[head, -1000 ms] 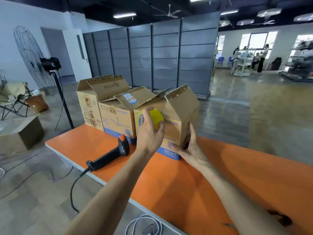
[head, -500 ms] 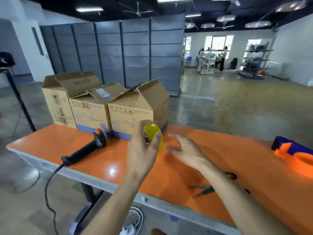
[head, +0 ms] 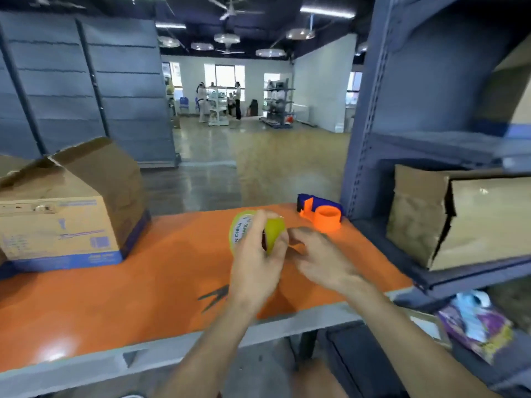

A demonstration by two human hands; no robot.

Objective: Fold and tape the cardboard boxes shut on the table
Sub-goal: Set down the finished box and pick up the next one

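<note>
My left hand [head: 255, 268] grips a roll of yellow tape [head: 274, 232] above the orange table [head: 138, 291]. Just right of the roll, my right hand [head: 319, 257] hovers with its fingers spread toward it; the blur hides whether they touch it. A cardboard box [head: 66, 214] with raised top flaps stands on the table at the far left, well away from both hands. An orange and blue tape dispenser [head: 321, 214] sits at the table's far right corner, beyond my right hand.
Dark scissors [head: 214, 295] lie on the table just left of my left wrist. A grey metal shelf rack [head: 370, 116] stands right of the table, holding brown cardboard [head: 465, 216] and coloured packets [head: 477, 326] lower down. Several people stand far back in the hall.
My view has swung right, away from the row of boxes. Both hands have come away from the box with the tape roll and now sit near the table's right end.
</note>
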